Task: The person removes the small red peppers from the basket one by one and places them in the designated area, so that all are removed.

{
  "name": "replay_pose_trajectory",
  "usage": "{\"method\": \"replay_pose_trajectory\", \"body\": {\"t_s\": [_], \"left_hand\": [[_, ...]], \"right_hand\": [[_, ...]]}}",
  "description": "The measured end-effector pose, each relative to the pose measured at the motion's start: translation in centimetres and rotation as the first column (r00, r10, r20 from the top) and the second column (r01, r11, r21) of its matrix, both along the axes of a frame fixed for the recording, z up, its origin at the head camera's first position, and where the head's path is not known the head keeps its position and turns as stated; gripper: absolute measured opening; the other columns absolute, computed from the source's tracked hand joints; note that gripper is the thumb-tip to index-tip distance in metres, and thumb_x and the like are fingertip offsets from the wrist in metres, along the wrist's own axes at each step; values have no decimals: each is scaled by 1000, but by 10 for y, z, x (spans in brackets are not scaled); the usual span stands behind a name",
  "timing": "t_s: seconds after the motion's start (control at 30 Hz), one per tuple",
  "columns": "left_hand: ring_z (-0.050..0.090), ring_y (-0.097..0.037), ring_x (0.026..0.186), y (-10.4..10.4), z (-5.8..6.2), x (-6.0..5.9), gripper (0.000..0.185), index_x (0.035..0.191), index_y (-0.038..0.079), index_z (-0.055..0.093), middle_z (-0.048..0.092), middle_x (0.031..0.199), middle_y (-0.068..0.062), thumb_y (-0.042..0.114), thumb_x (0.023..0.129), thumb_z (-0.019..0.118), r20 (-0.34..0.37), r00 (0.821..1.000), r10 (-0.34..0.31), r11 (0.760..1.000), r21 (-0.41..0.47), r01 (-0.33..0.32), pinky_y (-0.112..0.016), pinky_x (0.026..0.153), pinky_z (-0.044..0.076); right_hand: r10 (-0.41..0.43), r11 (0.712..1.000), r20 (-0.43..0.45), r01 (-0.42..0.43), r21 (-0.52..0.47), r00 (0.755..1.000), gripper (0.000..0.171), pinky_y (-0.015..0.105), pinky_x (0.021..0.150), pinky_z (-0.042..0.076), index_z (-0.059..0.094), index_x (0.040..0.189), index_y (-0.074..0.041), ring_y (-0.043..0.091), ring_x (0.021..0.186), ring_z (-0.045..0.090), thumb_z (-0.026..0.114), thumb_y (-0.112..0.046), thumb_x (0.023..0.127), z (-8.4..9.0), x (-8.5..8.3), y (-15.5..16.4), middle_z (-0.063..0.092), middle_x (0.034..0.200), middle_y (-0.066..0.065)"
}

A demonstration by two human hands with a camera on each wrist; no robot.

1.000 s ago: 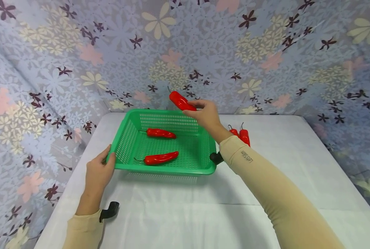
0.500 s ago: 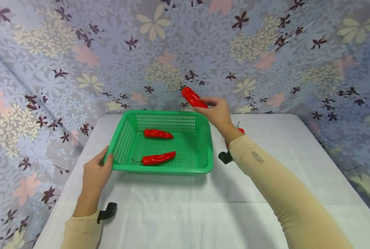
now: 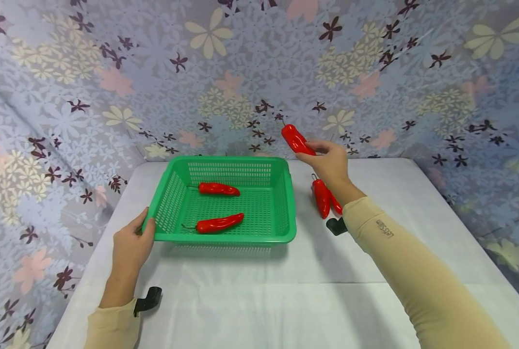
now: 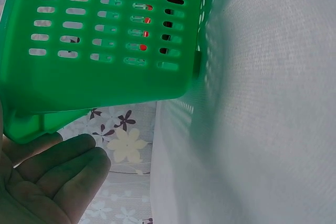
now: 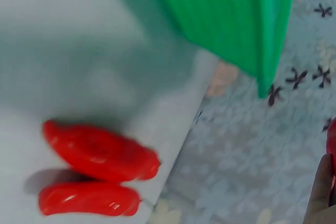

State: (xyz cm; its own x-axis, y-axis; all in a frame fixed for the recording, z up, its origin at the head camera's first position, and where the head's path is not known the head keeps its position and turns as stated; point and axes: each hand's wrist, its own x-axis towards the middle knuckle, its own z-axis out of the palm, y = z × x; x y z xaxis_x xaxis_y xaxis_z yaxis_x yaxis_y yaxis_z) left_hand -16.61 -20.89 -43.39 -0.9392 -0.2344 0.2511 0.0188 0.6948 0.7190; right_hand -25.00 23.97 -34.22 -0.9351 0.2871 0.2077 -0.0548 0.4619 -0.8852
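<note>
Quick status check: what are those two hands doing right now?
Right hand holds red pepper aloft. Left hand grips green basket corner. Nothing blocking.

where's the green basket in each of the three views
Head: green basket sits left of centre on the table, the left hand gripping its near-left corner.
Left wrist: fills the upper left, seen from outside.
Right wrist: its corner hangs at top right.
Shared landmark: the white tablecloth.
</note>
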Motion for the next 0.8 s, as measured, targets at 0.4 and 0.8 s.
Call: {"method": "replay_pose_trajectory", "body": {"t_s": [0.4,0.8], "left_hand": [[67,-35,110,0,1,1,50,143,10,56,61,132,-19,37,102,50,38,999,9,1000,24,-10,-14,61,42],[66,-36,112,2,1,1,50,143,10,56,61,132,-19,37,102,50,44,999,16,1000,22,-17,-13,62,41]], "right_hand": [[-163,987,90,163,-1,983,50,39,93,52,69,127,-8,25,116,54,81,-34,87,-25,22,50,63,130,8],[-262,964,213,266,7,941,54,42,93,52,66,130,-6,29,117,53,77,-40,89,-60,40,85,61,131,12]]}}
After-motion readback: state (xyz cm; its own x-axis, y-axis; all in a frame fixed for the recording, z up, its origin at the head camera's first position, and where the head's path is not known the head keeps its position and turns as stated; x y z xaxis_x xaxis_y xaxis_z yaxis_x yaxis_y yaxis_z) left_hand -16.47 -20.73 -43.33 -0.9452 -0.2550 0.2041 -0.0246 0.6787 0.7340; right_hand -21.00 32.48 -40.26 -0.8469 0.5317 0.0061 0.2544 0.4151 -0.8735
